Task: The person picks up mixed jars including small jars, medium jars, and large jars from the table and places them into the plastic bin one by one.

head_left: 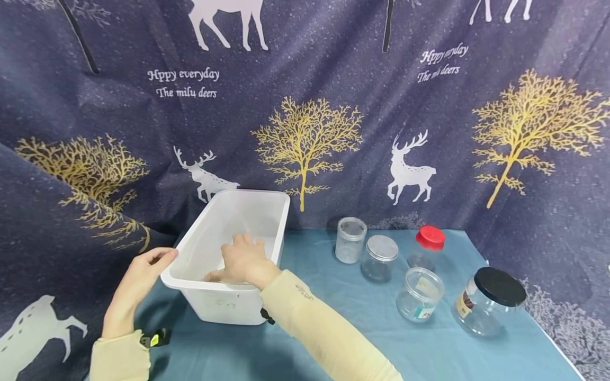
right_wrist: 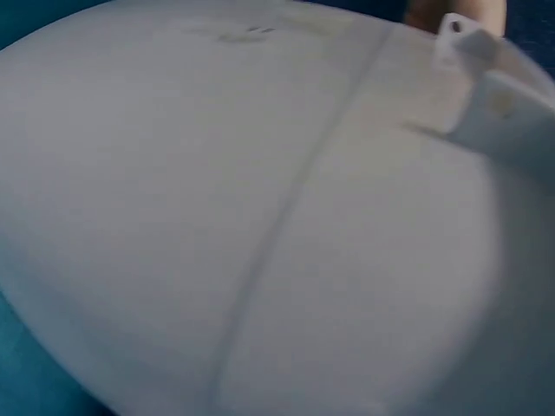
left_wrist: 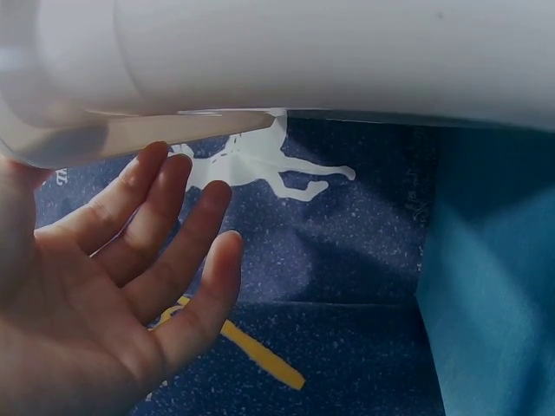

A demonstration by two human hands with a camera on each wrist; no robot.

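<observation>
A deep white plastic bin (head_left: 224,304) stands at the left of the blue-covered table. My left hand (head_left: 143,275) is at its near left corner, the thumb on top of the rim. In the left wrist view the fingers (left_wrist: 165,269) of that hand spread loosely under the rim, one fingertip right at its underside. My right hand (head_left: 245,259) reaches down inside the bin, fingers spread forward and thumb out to the left. I cannot tell whether it holds something clear. The bin's outer wall (right_wrist: 217,173) fills most of the right wrist view.
Right of the bin stand clear plastic jars: a tall one (head_left: 350,243), a grey-lidded one (head_left: 381,256), a red-lidded one (head_left: 429,243), a wide one with a teal label (head_left: 419,296), and a black-lidded one (head_left: 491,301). A dark cloth (head_left: 333,159) with deer and trees hangs behind.
</observation>
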